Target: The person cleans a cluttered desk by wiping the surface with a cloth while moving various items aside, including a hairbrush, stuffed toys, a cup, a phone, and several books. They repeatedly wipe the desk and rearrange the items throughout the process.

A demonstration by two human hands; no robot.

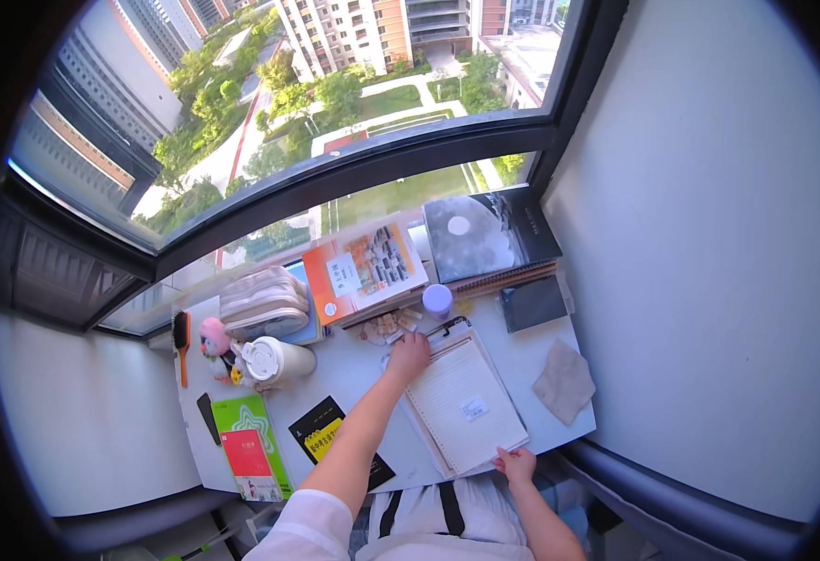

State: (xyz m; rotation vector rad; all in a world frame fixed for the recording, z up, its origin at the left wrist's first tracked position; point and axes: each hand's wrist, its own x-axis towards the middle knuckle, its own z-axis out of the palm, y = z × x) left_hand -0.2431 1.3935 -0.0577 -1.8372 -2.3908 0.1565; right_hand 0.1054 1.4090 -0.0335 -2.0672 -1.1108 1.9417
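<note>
A loose-leaf notebook of lined paper (460, 379) lies open before me on a clipboard (492, 361), with a small paper slip (474, 409) bearing writing on its page. My left hand (410, 350) reaches to the notebook's upper left corner, close to several small wooden-looking blocks (399, 321); whether its fingers hold anything is hidden. At the lower right corner of the notebook, the fingers of my right hand (514, 464) pinch the page edge. A jar with a purple lid (437, 300) stands just above the clipboard.
Left are a white tumbler (280, 360), penguin plush (217, 347), hairbrush (182, 343), green book (259, 414), black booklet (329, 421) and phone (208, 419). Stacked books (364, 273) and a pencil case (263, 298) line the window. A grey cloth (564, 382) lies right, near the wall (697, 280).
</note>
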